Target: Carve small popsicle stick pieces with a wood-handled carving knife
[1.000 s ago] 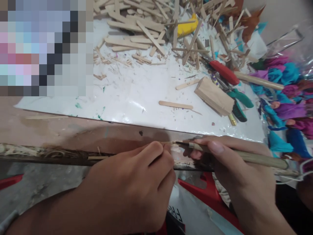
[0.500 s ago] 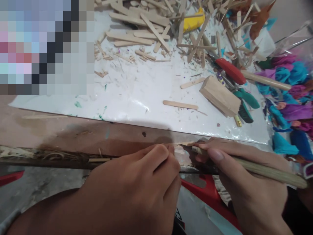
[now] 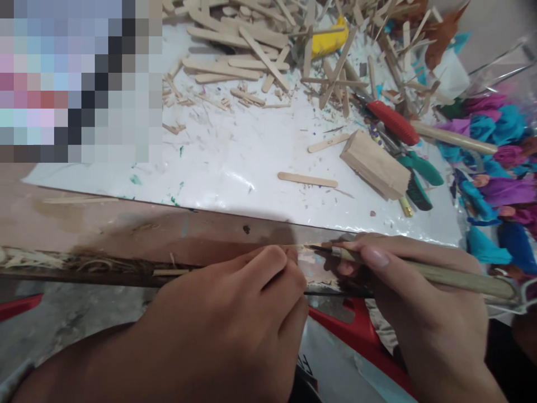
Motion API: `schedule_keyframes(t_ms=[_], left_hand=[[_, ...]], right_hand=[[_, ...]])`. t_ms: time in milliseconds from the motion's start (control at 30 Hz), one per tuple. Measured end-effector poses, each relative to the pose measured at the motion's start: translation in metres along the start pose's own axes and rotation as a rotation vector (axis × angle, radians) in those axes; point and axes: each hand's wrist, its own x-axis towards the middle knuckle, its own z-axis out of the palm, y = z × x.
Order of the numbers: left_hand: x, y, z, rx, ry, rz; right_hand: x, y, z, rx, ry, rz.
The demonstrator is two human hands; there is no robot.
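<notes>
My right hand is wrapped round the wooden handle of a carving knife, whose thin dark blade points left. The blade tip lies against a thin strip of pale wood at the table's front edge. My left hand is closed, knuckles up, pinching that strip near the tip; most of the strip is hidden by the fingers. A single craft stick lies on the white sheet beyond my hands, with a wooden block to its right.
A heap of craft sticks and splinters covers the back of the white sheet. Red-handled pliers and green-handled pliers lie by the block. Coloured crepe paper sits at right. Shavings line the front ledge.
My right hand and the knife have shifted slightly, and the handle's rear end sits a little higher and further left. My left hand keeps almost the same place and grip.
</notes>
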Motion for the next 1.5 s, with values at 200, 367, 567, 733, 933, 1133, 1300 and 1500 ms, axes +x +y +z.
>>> schedule_keyframes(t_ms=[200,367,567,733,933,1133,1300,1500], left_hand=[[-0.001,0.003,-0.002,-0.015,-0.032,0.006],[0.0,0.002,-0.004,-0.007,-0.045,-0.013],[0.001,0.001,-0.001,0.003,-0.02,0.005],[-0.001,0.0,-0.002,0.018,-0.026,0.01],[-0.001,0.002,-0.001,0.018,-0.055,0.008],[-0.002,0.002,-0.002,0.02,-0.046,0.017],[-0.004,0.001,-0.003,0.03,-0.067,0.01],[-0.01,0.005,-0.002,0.047,-0.078,0.016]], right_hand=[[-0.005,0.002,-0.003,-0.125,0.019,-0.118],[-0.006,0.006,-0.004,-0.128,-0.025,-0.167],[-0.002,0.005,-0.006,-0.138,-0.098,-0.255],[0.005,0.006,-0.008,-0.073,-0.255,-0.354],[0.003,0.006,-0.011,-0.127,-0.288,-0.458],[0.006,0.011,-0.017,-0.095,-0.295,-0.492],[-0.002,0.01,-0.012,-0.101,-0.189,-0.343],[-0.019,0.008,-0.01,0.084,0.084,-0.059]])
